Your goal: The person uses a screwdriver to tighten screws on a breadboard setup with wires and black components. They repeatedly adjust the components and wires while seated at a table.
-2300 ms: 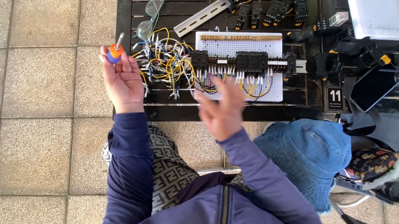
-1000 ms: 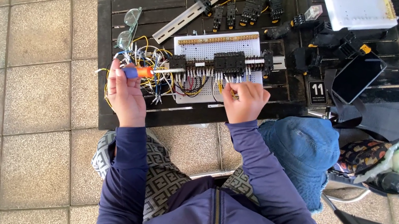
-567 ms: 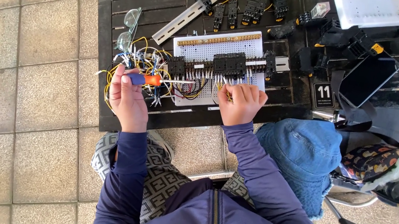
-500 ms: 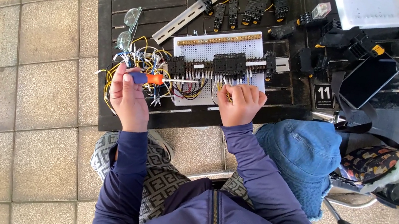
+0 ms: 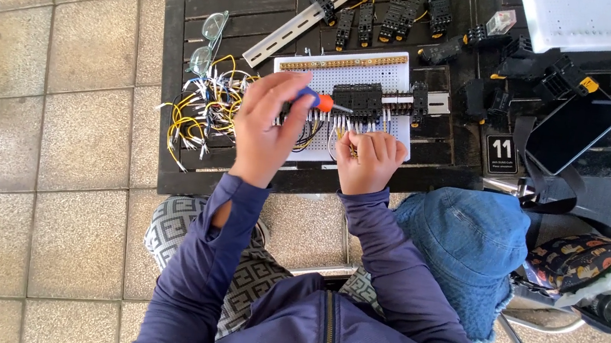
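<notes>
clear safety glasses (image 5: 207,42), a dark phone (image 5: 574,133), a blue denim hat (image 5: 464,244), tiled floor (image 5: 31,114).

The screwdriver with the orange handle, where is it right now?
In the head view, the screwdriver is in the left hand, its tip pointing at the black terminal blocks on the white perforated board.
</notes>
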